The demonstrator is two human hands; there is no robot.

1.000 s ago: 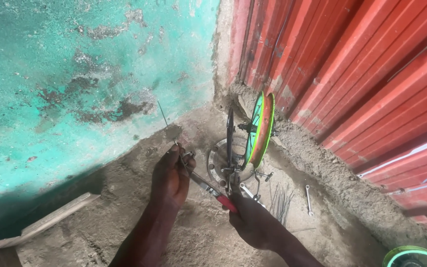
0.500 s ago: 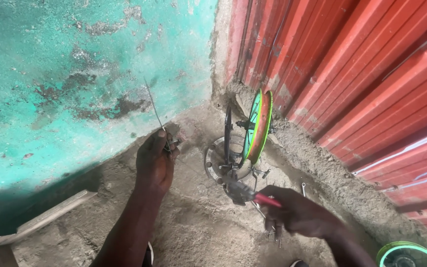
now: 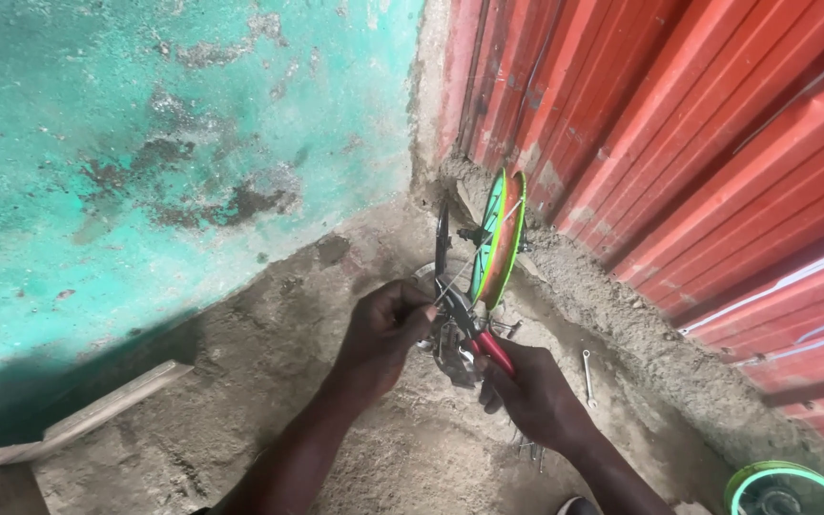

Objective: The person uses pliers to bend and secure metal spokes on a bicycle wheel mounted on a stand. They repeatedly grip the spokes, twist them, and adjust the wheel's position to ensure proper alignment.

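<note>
Head view: left hand (image 3: 385, 329) clenches hidden wheel hub (image 3: 450, 345); right hand (image 3: 536, 396) grips red-handled pliers (image 3: 481, 336).

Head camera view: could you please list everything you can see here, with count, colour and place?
Small wheel: one, green and orange rim, upright in the corner by the red wall.
Pliers: one pair, red handles, in the right hand, nose at the metal part.
Metal part: one, grey, between the two hands; details unclear.
Spanner: one, silver, on the sandy ground right of the hands.
Second wheel: one, green rim, bottom right corner, partly cut off.
Wooden plank: one, pale, lower left.
Painted wall: turquoise, worn, left.
Corrugated wall: red, right.
Left hand: at the metal part.
Right hand: grips the pliers.
</note>
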